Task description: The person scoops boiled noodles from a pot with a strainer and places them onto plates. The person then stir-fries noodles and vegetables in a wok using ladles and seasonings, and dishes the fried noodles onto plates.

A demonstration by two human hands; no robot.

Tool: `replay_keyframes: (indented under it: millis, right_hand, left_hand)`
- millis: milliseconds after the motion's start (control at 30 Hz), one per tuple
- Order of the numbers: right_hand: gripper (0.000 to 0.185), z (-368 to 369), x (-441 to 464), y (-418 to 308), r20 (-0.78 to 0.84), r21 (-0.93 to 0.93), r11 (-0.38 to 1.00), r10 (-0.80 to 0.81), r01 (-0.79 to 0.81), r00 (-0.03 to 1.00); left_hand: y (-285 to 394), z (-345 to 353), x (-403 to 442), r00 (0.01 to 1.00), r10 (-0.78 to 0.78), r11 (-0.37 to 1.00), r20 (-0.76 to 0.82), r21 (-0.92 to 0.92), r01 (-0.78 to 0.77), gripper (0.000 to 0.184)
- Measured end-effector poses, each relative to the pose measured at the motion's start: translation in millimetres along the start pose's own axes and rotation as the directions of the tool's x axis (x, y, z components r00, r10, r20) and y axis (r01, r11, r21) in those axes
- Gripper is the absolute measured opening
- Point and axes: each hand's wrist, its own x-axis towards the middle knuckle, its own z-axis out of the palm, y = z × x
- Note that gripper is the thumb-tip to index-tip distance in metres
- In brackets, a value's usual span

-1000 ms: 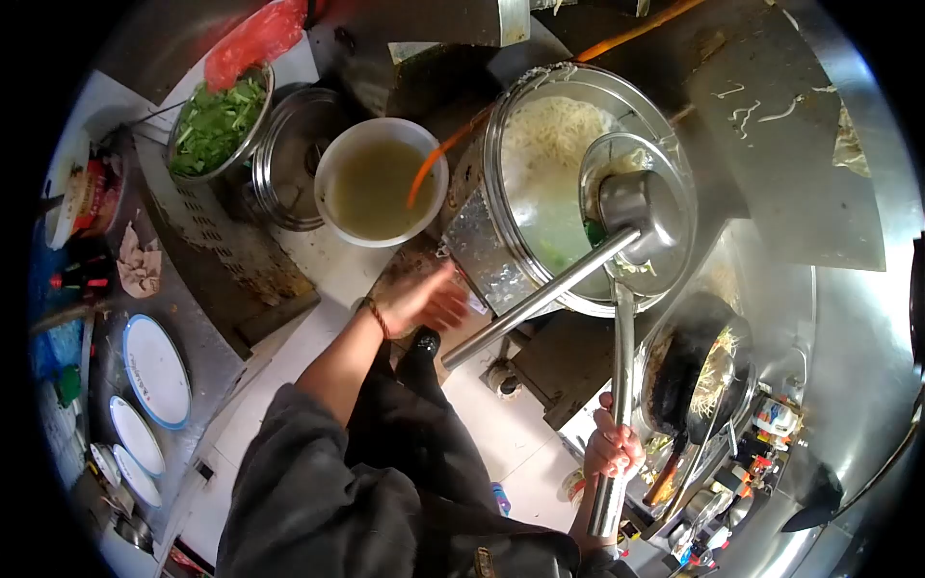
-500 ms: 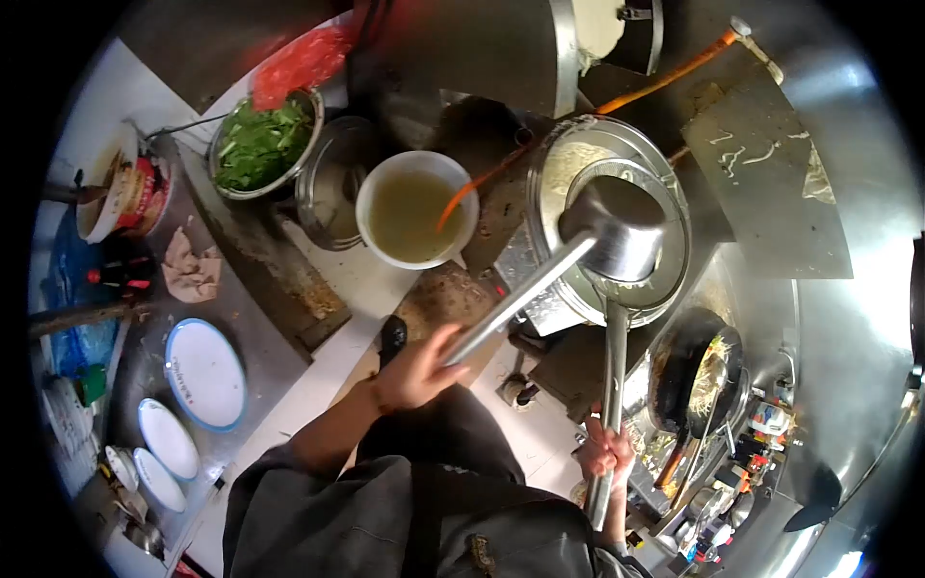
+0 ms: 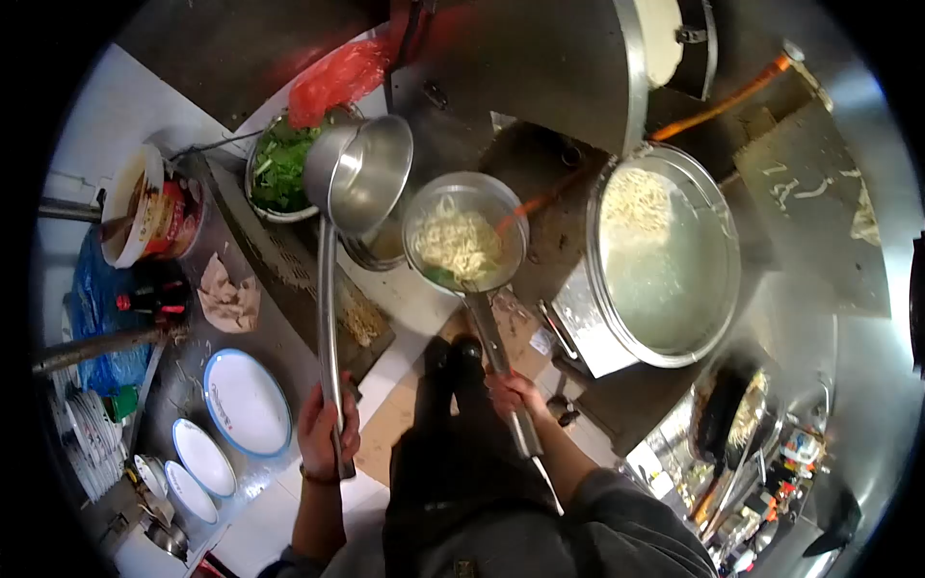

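Note:
My left hand (image 3: 328,431) is closed around the handle of a large, deep metal ladle (image 3: 371,178), raised beside the bowl of greens. In my right hand (image 3: 515,393) is the metal handle of a long-handled strainer (image 3: 493,332). Pale noodles (image 3: 455,241) lie in the strainer's round head, with a bit of green at its lower edge. The strainer head covers the spot of the white broth tub, which is mostly hidden. To the right stands a big metal pot (image 3: 665,308) of cloudy water, more noodles floating at its far side.
A metal bowl of leafy greens (image 3: 281,178) sits behind the ladle, partly under a red plastic bag (image 3: 337,82). White blue-rimmed plates (image 3: 248,402) line the left counter, near a crumpled paper (image 3: 229,299). A dark wok (image 3: 721,414) is at lower right.
The strainer and ladle have moved left, away from over the pot. Noodles now show in the strainer above the broth tub. My left hand has swung left with the ladle.

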Motion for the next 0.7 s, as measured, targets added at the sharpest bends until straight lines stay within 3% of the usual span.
replay_keyframes:
  millis: [33, 100, 233, 300, 333, 367, 467, 600, 667, 700]
  right_hand:
    - [0.023, -31, 38, -8, 0.016, -0.002, 1.0, 0.005, -0.005, 1.0]
    - [0.019, -86, 108, -15, -0.311, -0.176, 0.98, 0.037, -0.096, 0.95]
    - [0.016, -152, 209, -43, -0.467, -0.028, 0.999, 0.022, -0.04, 0.884]
    - [0.015, -145, 236, -40, -0.754, -0.344, 0.877, -0.044, -0.337, 0.655]
    - [0.017, -188, 259, -41, -0.77, -0.253, 0.913, 0.01, -0.32, 0.638]
    - [0.017, -206, 274, -44, -0.766, -0.248, 0.915, 0.016, -0.318, 0.642]
    - [0.016, -225, 296, -49, -0.642, -0.227, 0.947, 0.029, -0.226, 0.766]
    - [0.023, -224, 251, -51, -0.481, -0.335, 0.895, 0.107, -0.296, 0.87]
    - [0.012, -223, 220, -46, -0.366, -0.167, 0.965, 0.131, -0.204, 0.921]
    - [0.012, -218, 208, -44, -0.36, -0.164, 0.967, 0.126, -0.196, 0.924]
  left_hand:
    - [-8, -4, 4, 1.0, 0.023, 1.0, -0.013, 0.011, -0.023, 0.041]
    - [-21, -12, 9, 0.998, 0.063, 0.997, -0.03, 0.045, -0.062, 0.045]
    - [-61, -22, 29, 0.994, -0.001, 0.995, -0.107, -0.095, -0.009, 0.052]
    - [-68, -27, 29, 0.984, -0.034, 0.986, -0.176, -0.166, 0.004, 0.045]
    - [-80, -33, 34, 0.993, -0.021, 0.98, -0.115, -0.2, -0.002, 0.046]
    - [-83, -30, 34, 0.971, -0.057, 0.987, -0.231, -0.159, 0.02, 0.048]
    - [-93, -35, 41, 0.963, -0.118, 0.984, -0.242, -0.159, 0.08, 0.048]
    - [-102, -39, 50, 0.944, -0.202, 0.974, -0.26, -0.154, 0.166, 0.048]
    - [-99, -31, 66, 0.925, -0.335, 0.94, -0.176, -0.126, 0.317, 0.048]
    - [-101, -34, 69, 0.927, -0.334, 0.941, -0.173, -0.117, 0.317, 0.048]
